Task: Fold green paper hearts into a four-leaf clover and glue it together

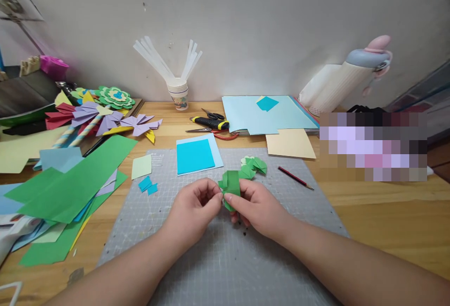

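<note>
Above the middle of the grey cutting mat [168, 268], my two hands meet at a folded green paper piece [232, 184]. My right hand [256, 205] is closed on it, thumb in front and fingers behind. The thumb and forefinger of my left hand [197, 205] pinch at its left edge; the spot between those fingertips is too small to make out. Just behind the held piece lie more folded green paper pieces [259, 165]. A red and black pencil [295, 177] rests to the right. Bright blue paper squares [195, 156] and small blue scraps [147, 185] lie to the left.
Green paper sheets [80, 184] and finished paper flowers [116, 97] crowd the left. A hot glue gun [17, 226] lies at the left edge. A utility knife [210, 123], scissors [213, 114], a paper cup [178, 95] with white strips and a bottle [351, 81] stand or lie farther back.
</note>
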`<state>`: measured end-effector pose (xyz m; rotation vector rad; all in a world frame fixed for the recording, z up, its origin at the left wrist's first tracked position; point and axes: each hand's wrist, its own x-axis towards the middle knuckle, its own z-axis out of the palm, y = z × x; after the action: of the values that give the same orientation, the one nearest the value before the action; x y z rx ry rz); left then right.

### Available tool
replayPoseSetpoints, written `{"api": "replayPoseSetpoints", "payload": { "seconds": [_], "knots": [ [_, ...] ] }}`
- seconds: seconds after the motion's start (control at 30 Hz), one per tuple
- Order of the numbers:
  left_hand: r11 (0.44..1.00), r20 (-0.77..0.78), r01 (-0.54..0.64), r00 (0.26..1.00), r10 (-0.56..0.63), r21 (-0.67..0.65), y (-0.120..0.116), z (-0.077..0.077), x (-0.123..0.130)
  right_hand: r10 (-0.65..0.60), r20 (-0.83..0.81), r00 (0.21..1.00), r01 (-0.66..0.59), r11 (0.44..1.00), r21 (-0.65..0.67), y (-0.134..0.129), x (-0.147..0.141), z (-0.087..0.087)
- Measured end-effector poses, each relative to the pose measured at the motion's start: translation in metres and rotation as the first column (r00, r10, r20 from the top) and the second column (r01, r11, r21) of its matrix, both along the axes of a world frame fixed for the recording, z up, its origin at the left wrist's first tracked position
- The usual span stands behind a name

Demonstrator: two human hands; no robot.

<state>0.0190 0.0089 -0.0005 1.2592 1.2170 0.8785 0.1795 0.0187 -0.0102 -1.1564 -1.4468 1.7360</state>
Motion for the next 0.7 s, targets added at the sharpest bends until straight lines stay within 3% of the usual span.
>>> {"api": "replayPoseSetpoints", "payload": {
  "seconds": [0.17, 0.4, 0.7],
  "knots": [
    [1.0, -0.01, 0.012, 1.0, -0.012, -0.012, -0.0011, 0.0008, -0.0026, -0.001, -0.01, 1.0, 0.0, 1.0, -0.03, 0.0013, -0.0008, 0.0012],
    [0.994, 0.179, 0.022, 0.984, -0.002, -0.11, 0.0028, 0.0037, -0.0031, -0.054, -0.034, 0.998, 0.052, 0.997, -0.052, 0.0021, -0.0009, 0.0086],
    [0.972, 0.35, 0.1, 0.937, -0.019, -0.214, 0.0065, -0.0052, -0.0089, -0.065, -0.028, 0.998, 0.065, 0.998, -0.001, 0.0012, 0.0011, 0.0054]
  ]
}}
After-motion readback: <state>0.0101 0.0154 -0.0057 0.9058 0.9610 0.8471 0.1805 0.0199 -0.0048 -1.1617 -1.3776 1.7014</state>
